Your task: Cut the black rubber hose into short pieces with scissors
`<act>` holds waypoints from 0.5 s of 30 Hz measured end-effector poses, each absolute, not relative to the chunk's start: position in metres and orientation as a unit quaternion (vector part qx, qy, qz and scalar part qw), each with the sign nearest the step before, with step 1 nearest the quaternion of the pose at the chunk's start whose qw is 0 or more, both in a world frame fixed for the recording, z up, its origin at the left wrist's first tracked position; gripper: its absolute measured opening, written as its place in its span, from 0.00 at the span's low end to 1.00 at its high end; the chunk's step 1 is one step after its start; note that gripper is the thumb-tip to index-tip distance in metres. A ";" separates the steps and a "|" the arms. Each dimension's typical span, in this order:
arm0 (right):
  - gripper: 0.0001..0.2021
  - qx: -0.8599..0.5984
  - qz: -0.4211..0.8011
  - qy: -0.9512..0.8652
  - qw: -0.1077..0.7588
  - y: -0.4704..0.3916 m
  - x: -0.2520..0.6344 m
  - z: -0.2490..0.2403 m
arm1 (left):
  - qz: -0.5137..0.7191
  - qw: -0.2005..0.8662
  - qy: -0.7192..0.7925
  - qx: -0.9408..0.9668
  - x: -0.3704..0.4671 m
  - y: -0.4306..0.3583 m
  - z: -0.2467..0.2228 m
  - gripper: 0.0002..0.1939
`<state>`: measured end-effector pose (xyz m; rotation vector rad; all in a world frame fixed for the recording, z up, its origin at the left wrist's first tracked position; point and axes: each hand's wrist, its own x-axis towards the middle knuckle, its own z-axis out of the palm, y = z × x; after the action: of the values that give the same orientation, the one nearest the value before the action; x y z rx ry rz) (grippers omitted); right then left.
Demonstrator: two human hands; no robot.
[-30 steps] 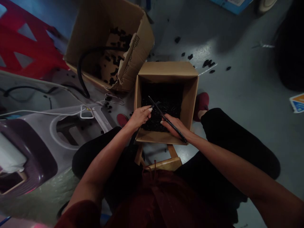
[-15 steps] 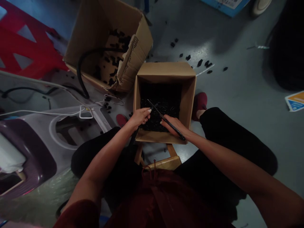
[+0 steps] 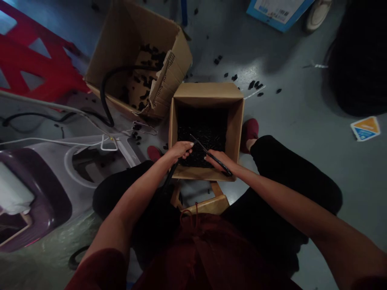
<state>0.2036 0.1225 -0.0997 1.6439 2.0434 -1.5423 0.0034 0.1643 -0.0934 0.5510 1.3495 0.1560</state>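
Head view: judging from the pose, could nick the left thumb with a slip of the long dark tool [image 3: 220, 163], with its narrow tip so close to the left hand [image 3: 180, 150]. Could also misjudge the contact point, because of dim light and dark on dark. Might lose a small piece over the rim of the cardboard box [image 3: 208, 174] through a loose pinch or a sideways flick. Might snag or twist the black strip [image 3: 172, 171], given its run below the left hand towards the lap.

Left fingers nearly closed, thumb against fingertips, pinching the black strip at the near left side of the box opening. Cannot tell how much of the strip lies hidden inside the grasp. Right hand [image 3: 226, 159] curled around the tool, fingers mostly closed on the handle end, over the near right part of the box. Pointing the tool up and left, towards the left fingertips. Cannot tell scissors from a single blade, nor confirm contact with the strip. Below both hands, inside the box, a heap of small black pieces [image 3: 208, 135].
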 end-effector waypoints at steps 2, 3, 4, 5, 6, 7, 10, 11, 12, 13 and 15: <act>0.06 0.542 -0.491 0.680 0.057 0.121 0.205 -0.100 | 0.066 0.747 0.616 0.241 0.006 0.159 -0.093 0.09; 0.06 0.544 -0.482 0.684 0.062 0.120 0.206 -0.099 | 0.066 0.751 0.614 0.236 0.008 0.156 -0.091 0.09; 0.06 0.548 -0.472 0.687 0.067 0.120 0.208 -0.096 | 0.066 0.754 0.610 0.235 0.010 0.154 -0.087 0.09; 0.05 0.554 -0.463 0.689 0.070 0.119 0.209 -0.093 | 0.070 0.758 0.604 0.238 0.012 0.151 -0.082 0.09; 0.05 0.560 -0.456 0.688 0.071 0.119 0.212 -0.087 | 0.074 0.760 0.598 0.245 0.015 0.148 -0.075 0.09; 0.06 0.567 -0.456 0.683 0.068 0.118 0.214 -0.080 | 0.080 0.760 0.592 0.255 0.017 0.146 -0.067 0.09; 0.07 0.595 -0.508 0.622 0.027 0.108 0.222 -0.052 | 0.102 0.756 0.581 0.284 0.021 0.139 -0.037 0.08; 0.08 0.606 -0.543 0.582 0.001 0.100 0.224 -0.042 | 0.111 0.756 0.577 0.290 0.022 0.135 -0.026 0.07; 0.09 0.618 -0.578 0.531 -0.030 0.091 0.226 -0.033 | 0.120 0.757 0.571 0.292 0.022 0.130 -0.015 0.06; 0.10 0.632 -0.607 0.478 -0.066 0.079 0.228 -0.025 | 0.130 0.761 0.564 0.291 0.021 0.124 -0.004 0.05; 0.13 0.619 -0.663 0.396 -0.143 0.051 0.230 -0.013 | 0.150 0.774 0.545 0.285 0.019 0.106 0.016 0.06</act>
<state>0.2296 0.0507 -0.0127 2.1435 1.3707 -2.2971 0.0186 0.1064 0.0155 0.6161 1.1803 0.3257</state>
